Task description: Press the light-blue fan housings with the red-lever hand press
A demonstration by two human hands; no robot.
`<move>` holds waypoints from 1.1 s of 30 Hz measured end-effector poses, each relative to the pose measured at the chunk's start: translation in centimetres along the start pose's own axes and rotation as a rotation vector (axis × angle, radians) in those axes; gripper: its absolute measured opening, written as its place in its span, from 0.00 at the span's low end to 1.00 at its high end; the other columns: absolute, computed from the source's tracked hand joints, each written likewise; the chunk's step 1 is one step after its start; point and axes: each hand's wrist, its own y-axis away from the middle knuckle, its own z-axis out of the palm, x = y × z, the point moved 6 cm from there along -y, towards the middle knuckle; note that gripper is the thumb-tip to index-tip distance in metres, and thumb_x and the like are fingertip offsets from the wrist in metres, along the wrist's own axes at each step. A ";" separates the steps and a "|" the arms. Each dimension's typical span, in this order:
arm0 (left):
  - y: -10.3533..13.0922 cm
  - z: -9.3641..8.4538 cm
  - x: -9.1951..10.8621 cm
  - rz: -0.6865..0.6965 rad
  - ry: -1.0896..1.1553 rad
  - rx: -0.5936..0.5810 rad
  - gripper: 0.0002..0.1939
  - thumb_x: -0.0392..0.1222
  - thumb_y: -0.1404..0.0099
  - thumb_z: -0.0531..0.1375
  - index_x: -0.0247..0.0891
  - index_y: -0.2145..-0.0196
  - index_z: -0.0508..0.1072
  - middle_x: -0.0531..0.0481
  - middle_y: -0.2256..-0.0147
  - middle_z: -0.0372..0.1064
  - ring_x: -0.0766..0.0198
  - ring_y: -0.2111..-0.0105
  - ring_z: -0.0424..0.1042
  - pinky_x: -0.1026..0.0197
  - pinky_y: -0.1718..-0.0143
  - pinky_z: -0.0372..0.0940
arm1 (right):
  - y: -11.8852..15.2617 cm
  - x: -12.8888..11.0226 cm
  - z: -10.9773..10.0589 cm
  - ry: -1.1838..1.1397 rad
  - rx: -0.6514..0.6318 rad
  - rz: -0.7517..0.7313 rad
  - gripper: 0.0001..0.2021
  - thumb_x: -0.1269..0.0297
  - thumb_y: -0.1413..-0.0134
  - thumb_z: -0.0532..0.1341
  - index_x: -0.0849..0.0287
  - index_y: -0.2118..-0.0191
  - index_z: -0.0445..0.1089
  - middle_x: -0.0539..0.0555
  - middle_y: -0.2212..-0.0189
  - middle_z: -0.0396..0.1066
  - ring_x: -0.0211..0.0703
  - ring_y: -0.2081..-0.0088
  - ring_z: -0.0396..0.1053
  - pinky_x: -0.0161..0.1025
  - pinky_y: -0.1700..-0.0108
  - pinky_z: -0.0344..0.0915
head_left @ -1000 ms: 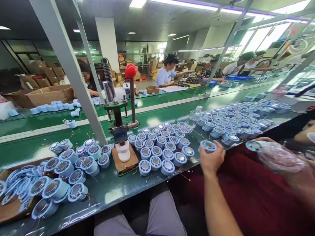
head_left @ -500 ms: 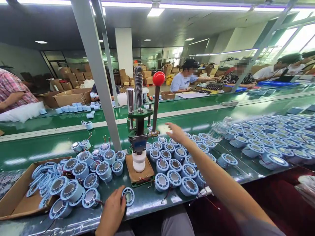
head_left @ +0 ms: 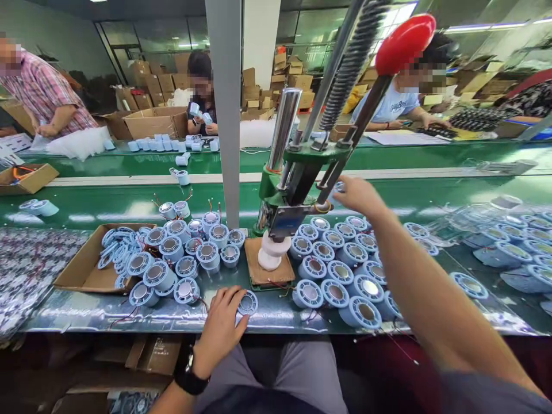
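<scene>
My left hand (head_left: 224, 315) curls around a light-blue round housing (head_left: 248, 303) with a metal disc in its top, at the front edge of the bench. My right hand (head_left: 359, 196) is stretched out beyond the rows, its fingers closed on another light-blue housing (head_left: 338, 187), partly hidden by the press. Between my hands stands a green hand press (head_left: 297, 184) with a red ball-topped lever (head_left: 405, 43). White round blocks (head_left: 272, 253) sit beneath its ram, on a brown pad (head_left: 255, 270). Similar housings (head_left: 334, 293) fill the bench right of the press.
More housings (head_left: 172, 248) with thin wires cluster left of the press, beside a cardboard tray (head_left: 81, 276) of blue rings. A grey post (head_left: 226, 115) rises behind. A clear bottle (head_left: 457, 227) lies at right. People work across the green conveyor (head_left: 194, 198).
My view has swung left and down, so the press looks nearer and tilted. My right hand's fingers, stretched out before, now close on a housing. My left hand stays on its housing.
</scene>
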 end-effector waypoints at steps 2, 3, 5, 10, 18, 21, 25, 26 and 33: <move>0.1 0.4 0.5 -0.019 -0.059 0.011 0.27 0.38 0.38 0.62 0.40 0.41 0.66 0.42 0.43 0.65 0.46 0.44 0.63 0.42 0.45 0.63 | 4.8 -0.6 -2.5 -0.070 -0.050 -0.097 0.16 0.71 0.42 0.58 0.64 0.48 0.71 0.65 0.59 0.70 0.48 0.56 0.69 0.44 0.51 0.66; 0.1 0.5 0.6 -0.033 -0.089 0.031 0.28 0.40 0.38 0.63 0.40 0.41 0.65 0.41 0.43 0.65 0.45 0.44 0.62 0.42 0.45 0.63 | 7.9 -1.9 -3.2 -0.145 -0.095 -0.197 0.17 0.70 0.42 0.58 0.60 0.48 0.71 0.63 0.55 0.70 0.48 0.53 0.69 0.44 0.50 0.66; 0.0 0.6 0.7 -0.061 -0.136 0.072 0.28 0.41 0.38 0.65 0.38 0.42 0.66 0.40 0.45 0.66 0.46 0.45 0.63 0.43 0.47 0.64 | 14.7 -5.9 -2.9 -0.337 -0.238 -0.417 0.18 0.69 0.44 0.59 0.52 0.48 0.72 0.59 0.47 0.67 0.47 0.46 0.67 0.44 0.46 0.66; -0.4 0.3 -0.2 -0.031 -0.141 0.099 0.28 0.37 0.39 0.64 0.39 0.42 0.65 0.42 0.46 0.67 0.47 0.45 0.64 0.44 0.47 0.65 | 24.3 -14.9 5.8 -0.633 -0.578 -0.447 0.28 0.82 0.59 0.56 0.52 0.52 0.74 0.55 0.41 0.61 0.46 0.40 0.62 0.44 0.37 0.59; 0.4 -2.1 -2.4 -0.141 0.221 0.254 0.24 0.42 0.37 0.60 0.38 0.43 0.66 0.40 0.46 0.69 0.50 0.45 0.69 0.44 0.42 0.64 | 23.5 -15.6 11.4 -0.939 -0.147 -0.301 0.32 0.81 0.50 0.47 0.52 0.42 0.68 0.56 0.37 0.58 0.43 0.35 0.56 0.49 0.33 0.55; 0.8 -3.1 -1.9 -0.228 0.357 0.252 0.28 0.46 0.37 0.60 0.38 0.41 0.64 0.40 0.46 0.70 0.52 0.47 0.71 0.46 0.43 0.65 | 24.1 -14.9 12.2 -1.017 0.057 -0.093 0.20 0.71 0.39 0.51 0.54 0.46 0.71 0.58 0.46 0.68 0.45 0.43 0.67 0.47 0.40 0.66; 0.7 -4.0 -0.6 -0.235 0.421 0.251 0.30 0.47 0.39 0.62 0.38 0.41 0.64 0.40 0.47 0.70 0.53 0.49 0.72 0.47 0.45 0.66 | 24.4 -17.0 13.3 -1.047 0.100 -0.023 0.18 0.66 0.45 0.62 0.56 0.48 0.71 0.59 0.49 0.69 0.49 0.47 0.69 0.47 0.43 0.68; 0.7 -4.1 -0.4 -0.238 0.421 0.245 0.31 0.47 0.39 0.62 0.38 0.40 0.63 0.40 0.47 0.71 0.53 0.49 0.72 0.47 0.45 0.66 | 24.4 -17.5 13.6 -1.037 0.086 -0.021 0.19 0.66 0.48 0.64 0.57 0.49 0.71 0.59 0.49 0.69 0.50 0.47 0.69 0.47 0.42 0.67; 0.0 -3.4 3.2 -0.038 0.289 0.054 0.34 0.36 0.41 0.61 0.41 0.37 0.61 0.43 0.44 0.68 0.52 0.45 0.67 0.45 0.40 0.61 | 24.8 -17.7 15.1 -1.012 0.131 -0.053 0.30 0.73 0.54 0.61 0.58 0.42 0.65 0.60 0.47 0.68 0.49 0.45 0.68 0.47 0.42 0.67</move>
